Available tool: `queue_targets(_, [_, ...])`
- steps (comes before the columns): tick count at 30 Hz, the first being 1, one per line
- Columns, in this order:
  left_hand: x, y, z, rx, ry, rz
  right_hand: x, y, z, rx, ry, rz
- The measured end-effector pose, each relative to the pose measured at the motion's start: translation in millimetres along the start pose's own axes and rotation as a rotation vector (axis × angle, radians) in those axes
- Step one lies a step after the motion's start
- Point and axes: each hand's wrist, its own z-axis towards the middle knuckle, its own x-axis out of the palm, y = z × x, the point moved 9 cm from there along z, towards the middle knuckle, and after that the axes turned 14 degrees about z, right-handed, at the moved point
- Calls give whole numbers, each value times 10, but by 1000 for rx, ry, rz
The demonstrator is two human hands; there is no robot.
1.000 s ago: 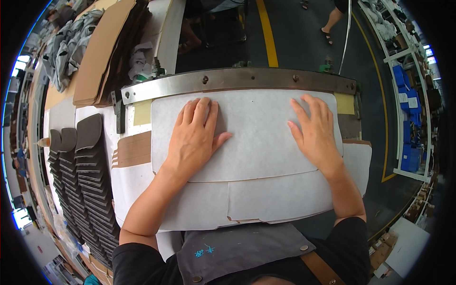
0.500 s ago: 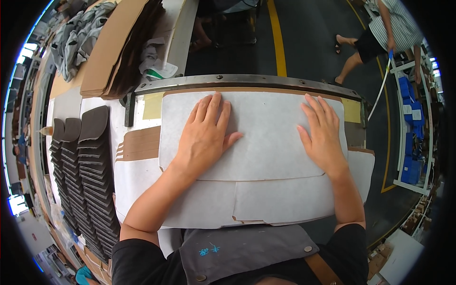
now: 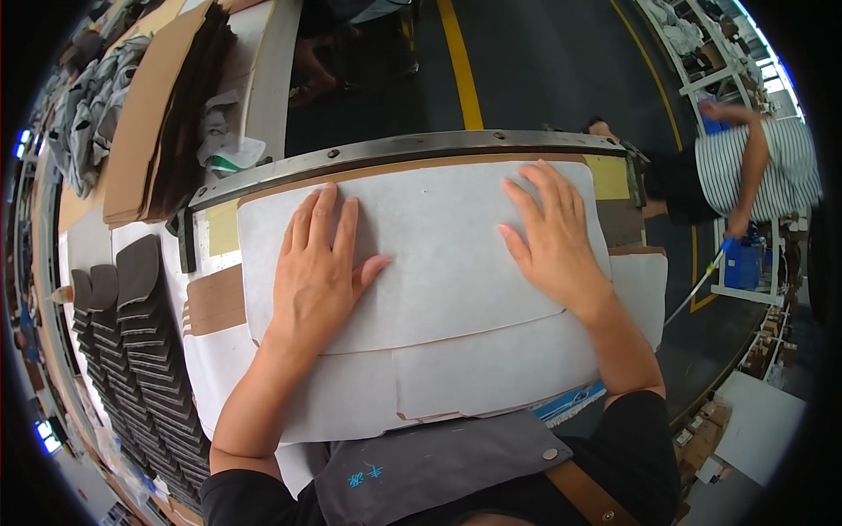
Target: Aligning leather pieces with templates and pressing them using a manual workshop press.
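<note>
My left hand (image 3: 317,250) lies flat on the left half of a large white sheet with a brown edge (image 3: 430,263), its fingers spread toward the far side. On the sheet's right half rests my right hand (image 3: 553,235), fingers stretched out and thumb apart. Neither hand grips anything. The sheet's far edge lies along a metal bar (image 3: 412,144) with bolts. Beneath and nearer to me are more white sheets (image 3: 474,373) with brown edges. Pale yellow patches (image 3: 611,178) show beside the sheet's far corners.
To my left stand rows of overlapping dark grey padded pieces (image 3: 145,280). Beyond them are a stack of brown board (image 3: 162,114) and a heap of grey cloth (image 3: 96,114). A person in a striped top (image 3: 745,171) is at the right, holding a long stick, near shelving with blue bins (image 3: 744,265).
My view has turned, so the work surface appears further left and tilted. Both hands stay flat on the sheet. The person at the right has come nearer along the aisle.
</note>
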Motion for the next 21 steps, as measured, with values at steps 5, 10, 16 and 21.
queue_targets(5, [0, 13, -3, -7, 9, 41, 6, 9, 13, 7, 10, 3])
queue_targets(10, [21, 22, 6, -13, 3, 38, 12, 6, 1, -4, 13, -2])
queue_targets(16, [24, 86, -11, -68, 0, 75, 9, -7, -5, -9, 17, -19])
queue_targets(21, [-17, 153, -20, -98, -14, 39, 22, -15, -17, -2, 31, -29])
